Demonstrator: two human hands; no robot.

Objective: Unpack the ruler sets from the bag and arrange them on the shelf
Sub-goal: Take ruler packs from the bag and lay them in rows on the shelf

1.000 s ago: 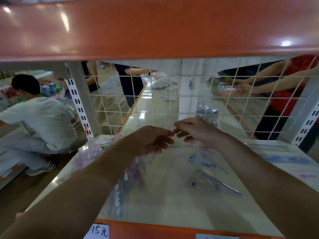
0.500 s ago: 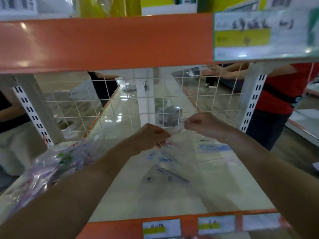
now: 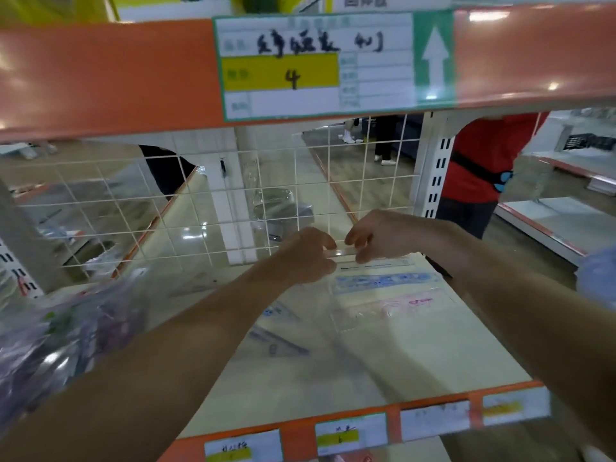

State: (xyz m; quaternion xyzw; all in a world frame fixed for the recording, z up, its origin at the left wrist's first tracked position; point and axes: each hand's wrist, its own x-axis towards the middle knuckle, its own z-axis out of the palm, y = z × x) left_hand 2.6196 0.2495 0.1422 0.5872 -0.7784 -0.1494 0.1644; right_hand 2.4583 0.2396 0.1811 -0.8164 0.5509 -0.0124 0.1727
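Note:
Both my hands reach deep over the cream shelf (image 3: 416,355). My left hand (image 3: 305,256) and my right hand (image 3: 373,236) pinch the two ends of a clear ruler set (image 3: 336,252) held just above the shelf near the wire grid. Below them, more ruler sets lie flat: one with blue print (image 3: 383,282), one with pink print (image 3: 393,306). A clear set with triangles (image 3: 280,338) lies blurred under my left forearm. The crumpled plastic bag (image 3: 56,341) with purple and green contents sits at the shelf's left end.
A white wire grid (image 3: 213,208) closes the shelf's back. An orange upper shelf edge with a price label (image 3: 316,65) hangs overhead. Price tags (image 3: 350,435) line the front edge. A person in a red shirt (image 3: 483,161) stands behind the rack at right.
The view has swung right and tilted up. My hands stay together on the clear set and have shifted right, towards the flat ruler sets.

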